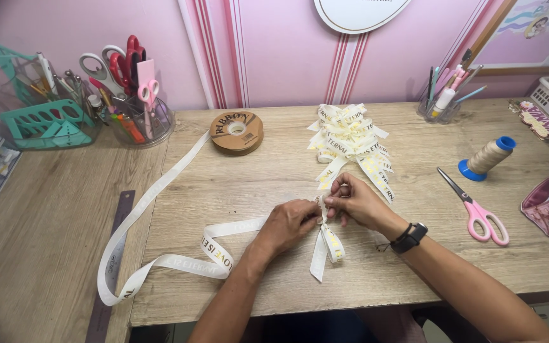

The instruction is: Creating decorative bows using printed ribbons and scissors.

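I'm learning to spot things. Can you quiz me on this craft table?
1. True or false: both hands pinch the ribbon.
2. What colour are the handles of the scissors lying by the right arm?
3. The spool sits: A) at the table's far edge, B) by the ruler, C) in the cup.

Key: 1 true. 2 pink. 3 A.

Looks like my little craft corner at home: pink striped wall (pixel 287 51), light wooden desk (pixel 236 184), clear round cup stuffed with scissors (pixel 136 117), brown ribbon spool (pixel 237 132), beige thread cone (pixel 487 157).
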